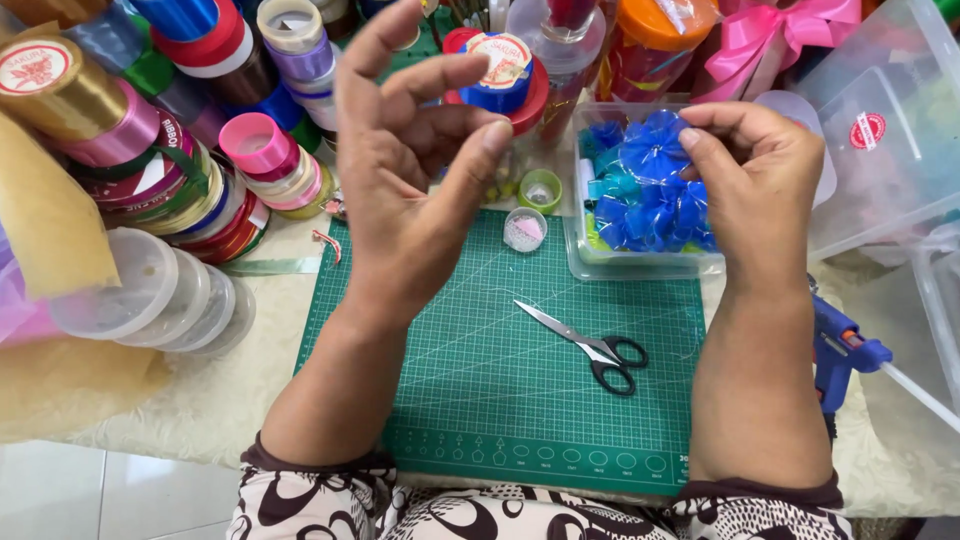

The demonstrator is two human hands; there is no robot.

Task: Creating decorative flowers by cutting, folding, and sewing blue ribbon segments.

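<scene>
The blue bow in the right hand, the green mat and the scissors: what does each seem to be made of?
The blue bow, held by the right hand: probably glossy plastic or satin ribbon, given its bright highlights. Green mat: looks like matte rubbery cutting mat with a printed grid. Scissors: shiny metal blades, black handles that look plastic.

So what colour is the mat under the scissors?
The cutting mat is green with a pale grid; the black-handled scissors lie on it, seen in the head view.

Green gridded cutting mat (480,390), black-handled scissors (590,350), blue bows (645,190) in clear box (640,263), blue glue gun (838,352), pink ribbon spool (255,143)
</scene>
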